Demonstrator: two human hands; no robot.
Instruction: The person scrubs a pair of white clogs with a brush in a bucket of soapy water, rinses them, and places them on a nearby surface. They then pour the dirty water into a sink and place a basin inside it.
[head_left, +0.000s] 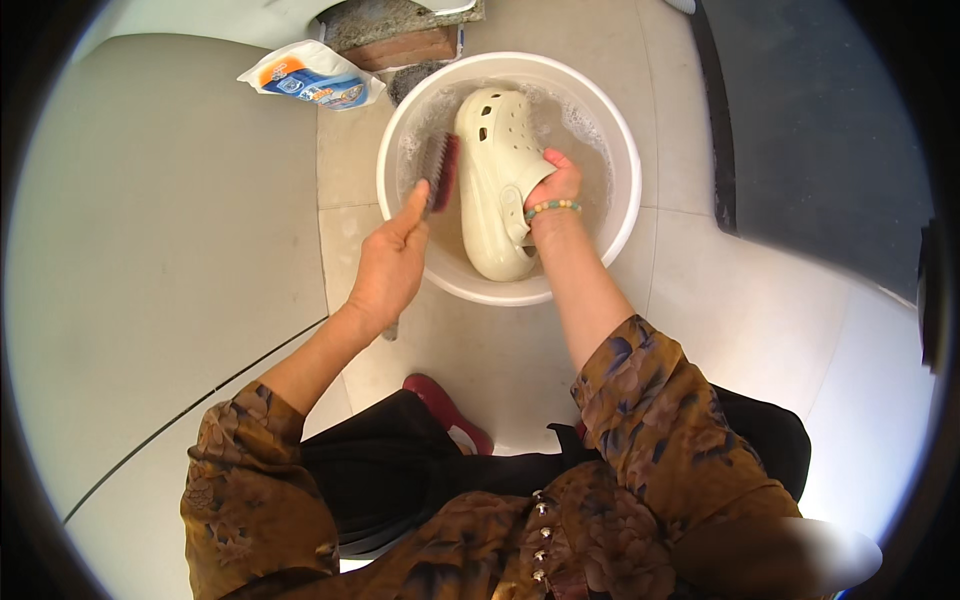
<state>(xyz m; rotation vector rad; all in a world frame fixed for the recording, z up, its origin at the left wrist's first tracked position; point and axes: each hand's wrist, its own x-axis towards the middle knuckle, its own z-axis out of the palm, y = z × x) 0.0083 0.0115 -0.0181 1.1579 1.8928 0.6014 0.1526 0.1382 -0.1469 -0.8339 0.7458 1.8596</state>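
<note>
Occupying a round white basin (628, 170), a cream clog (485, 205) points its perforated toe away from the person. The right hand (555, 187) grips the clog at its opening, some fingers hidden inside. The left hand (391, 265) is wrapped around the handle of a red-bristled brush (446, 172), the bristles just beside the clog; contact cannot be told. Cloudy water (578, 118) with suds surrounds the clog. Outside the rim, upper left, is a white, orange and blue pouch (312, 78).
</note>
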